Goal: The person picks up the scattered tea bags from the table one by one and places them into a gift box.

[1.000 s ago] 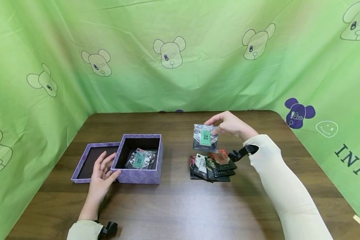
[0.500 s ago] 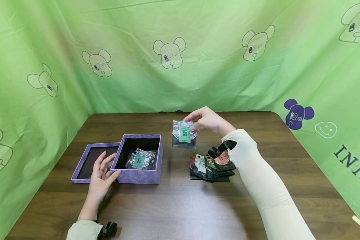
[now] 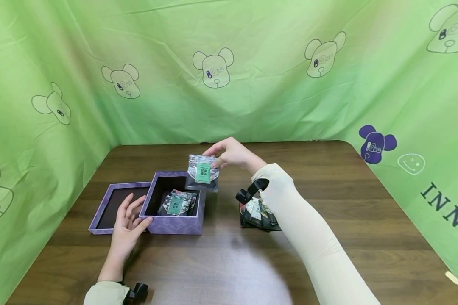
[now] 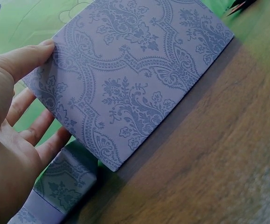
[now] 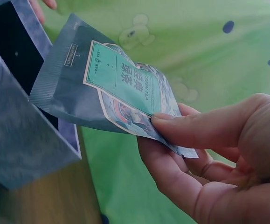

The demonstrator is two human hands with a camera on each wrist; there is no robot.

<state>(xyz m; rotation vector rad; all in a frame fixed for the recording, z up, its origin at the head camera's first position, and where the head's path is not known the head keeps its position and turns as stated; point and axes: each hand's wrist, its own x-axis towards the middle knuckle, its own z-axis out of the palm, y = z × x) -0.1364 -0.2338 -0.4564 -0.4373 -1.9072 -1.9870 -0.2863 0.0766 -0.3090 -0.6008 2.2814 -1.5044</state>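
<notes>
My right hand pinches a tea sachet between thumb and fingers at its upper right corner. Dark below, with a green label, the sachet overlaps the right wall of an uncovered purple box in the head view. Inside the box lie several similar sachets. At the box's front left corner, my left hand rests its thumb on the patterned front wall. Its other fingers extend loosely along the left side.
The purple lid, dark inside, lies left of the box, partly behind my left hand. A pile of sachets sits on the wooden table to the right, partly covered by my right sleeve. A green curtain surrounds the table.
My right hand has carried the pinched sachet leftward, from above the pile to the box's right wall. The left hand stays at the box corner.
</notes>
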